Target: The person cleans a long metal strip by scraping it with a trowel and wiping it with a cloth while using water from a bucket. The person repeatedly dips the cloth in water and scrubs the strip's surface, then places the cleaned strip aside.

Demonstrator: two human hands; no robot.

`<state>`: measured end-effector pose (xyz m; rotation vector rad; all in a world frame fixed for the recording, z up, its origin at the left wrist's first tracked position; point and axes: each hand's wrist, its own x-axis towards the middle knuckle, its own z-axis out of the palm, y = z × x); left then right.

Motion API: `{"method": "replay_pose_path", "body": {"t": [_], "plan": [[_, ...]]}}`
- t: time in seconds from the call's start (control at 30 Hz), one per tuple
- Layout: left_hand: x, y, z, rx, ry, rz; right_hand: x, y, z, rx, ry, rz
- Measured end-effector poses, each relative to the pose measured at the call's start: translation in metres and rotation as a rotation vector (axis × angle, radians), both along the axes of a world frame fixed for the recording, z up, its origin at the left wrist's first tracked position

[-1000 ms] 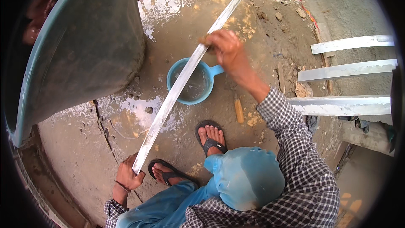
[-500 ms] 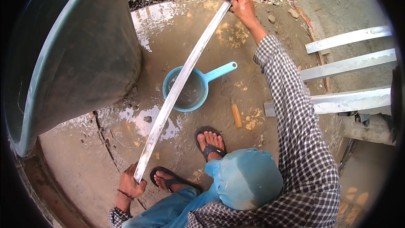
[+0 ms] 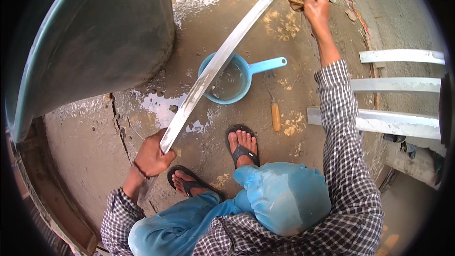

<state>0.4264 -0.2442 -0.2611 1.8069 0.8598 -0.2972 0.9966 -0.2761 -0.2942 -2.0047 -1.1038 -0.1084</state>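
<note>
A long, flat metal bar (image 3: 227, 47), streaked with white, slants from lower left to the top of the view. My left hand (image 3: 154, 155) is closed around it near its lower end, and a short piece sticks out below the fist. My right hand (image 3: 316, 7) pinches a crumpled brown rag-like scrap (image 3: 296, 3), whose material I cannot make out. That hand is off the bar, to the right of its upper part. Under the bar, a light blue dipper (image 3: 273, 64) with cloudy water in it stands on the wet ground.
At the left looms a large dark tub (image 3: 109, 33) with a pale rim. A wooden-handled tool (image 3: 276, 116) lies right of my sandalled feet (image 3: 242, 144). Several whitish metal bars (image 3: 398, 122) jut in from the right. A crack (image 3: 118, 118) runs across the muddy ground (image 3: 85, 147).
My right hand has left the bar and moved right with the brown scrap. My left hand has risen and gripped farther up the bar, leaving its lower end below the fist.
</note>
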Motion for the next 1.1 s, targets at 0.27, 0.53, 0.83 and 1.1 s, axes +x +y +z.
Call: {"method": "replay_pose_path", "body": {"t": [0.27, 0.53, 0.83, 1.1], "plan": [[0.038, 0.014, -0.019, -0.089, -0.116, 0.088, -0.204, -0.072, -0.006, -0.267, 0.331, 0.419], [-0.111, -0.025, -0.023, -0.094, 0.15, 0.082, -0.236, -0.046, -0.09, -0.54, -0.106, 0.763], [-0.088, -0.021, -0.01, 0.278, 0.053, 0.2, -0.217, -0.033, -0.06, -0.64, 0.396, 0.834], [-0.058, -0.04, -0.025, 0.265, -0.04, 0.149, -0.214, -0.042, 0.04, 0.045, 0.126, 0.476]]}}
